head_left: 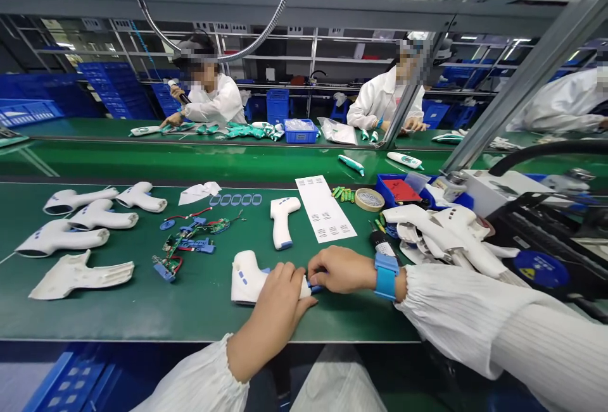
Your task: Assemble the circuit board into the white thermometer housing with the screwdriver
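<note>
Here both hands, the left hand (278, 298) and the right hand (339, 269), gripped a white thermometer (247, 279) lying on the table (142, 311); circuit boards (187, 244) lay left of them.

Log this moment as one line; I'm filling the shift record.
left hand: on white thermometer | right hand: pinching its handle end | circuit boards: left, untouched

White thermometer shell (247, 276) with blue buttons; green table mat (142, 311); blue wristband (386, 276).

Head camera looks forward and down, close over green bench (142, 311)
</note>
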Tool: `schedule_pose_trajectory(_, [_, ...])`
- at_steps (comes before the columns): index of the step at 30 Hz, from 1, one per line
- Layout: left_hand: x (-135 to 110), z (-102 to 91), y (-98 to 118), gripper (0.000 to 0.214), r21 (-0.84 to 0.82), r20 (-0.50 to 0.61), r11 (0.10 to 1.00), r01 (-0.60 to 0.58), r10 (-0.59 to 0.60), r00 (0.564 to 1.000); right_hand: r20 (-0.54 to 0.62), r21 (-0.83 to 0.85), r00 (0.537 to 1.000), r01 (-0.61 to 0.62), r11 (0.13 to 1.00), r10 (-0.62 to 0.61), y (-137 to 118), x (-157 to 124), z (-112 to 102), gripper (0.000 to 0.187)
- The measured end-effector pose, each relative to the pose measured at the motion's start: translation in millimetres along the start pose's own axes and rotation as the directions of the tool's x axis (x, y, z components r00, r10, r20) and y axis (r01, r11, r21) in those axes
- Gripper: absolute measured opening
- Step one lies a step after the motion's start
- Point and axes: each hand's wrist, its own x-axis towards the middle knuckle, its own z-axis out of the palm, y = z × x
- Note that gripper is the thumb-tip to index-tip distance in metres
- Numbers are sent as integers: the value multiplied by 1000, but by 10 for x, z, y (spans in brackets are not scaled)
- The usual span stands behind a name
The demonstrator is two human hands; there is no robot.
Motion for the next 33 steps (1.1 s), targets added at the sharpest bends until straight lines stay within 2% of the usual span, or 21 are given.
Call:
schedule_pose_trajectory(12, [3, 8, -21, 24, -21, -53, 1000, 5, -6, 999, -6, -192, 1000, 11, 981, -12, -164, 22, -76, 16])
schedule_pose_trajectory(17, [-7, -36, -6, 23, -39, -51, 999, -1, -1, 999, -33, -190, 999, 33, 981, -41, -202, 12, -60, 15])
schedule_pose_trajectory(22, [-78, -159, -155, 23, -98, -58, 993, -62, 57, 997, -134, -97, 989, 50, 994, -63, 89, -155, -33, 18])
schedule_pose_trajectory(25, [-178, -331, -296, 27, -234, -151, 972, -12, -24, 988, -248, -56, 969, -5, 998, -10, 346, -281, -1, 24])
schedule_pose_trajectory(27, [-276, -473, -366, 28, -406, -238, 914, 28, -135, 962, -343, -55, 938, -66, 996, 43, 433, -353, 48, 25])
schedule_pose_trajectory(29, [-390, -601, -409, 32, -590, -299, 805, 58, -285, 910, -413, -55, 910, -79, 995, 49, 412, -407, 120, 27])
schedule_pose_trajectory(31, [-506, -685, -442, 39, -748, -310, 660, 70, -441, 842, -418, -39, 908, -23, 999, 5, 309, -426, 206, 33])
schedule_pose_trajectory(33, [-608, -716, -486, 46, -851, -275, 522, 63, -544, 793, -370, -11, 928, 54, 998, -54, 187, -396, 288, 38])
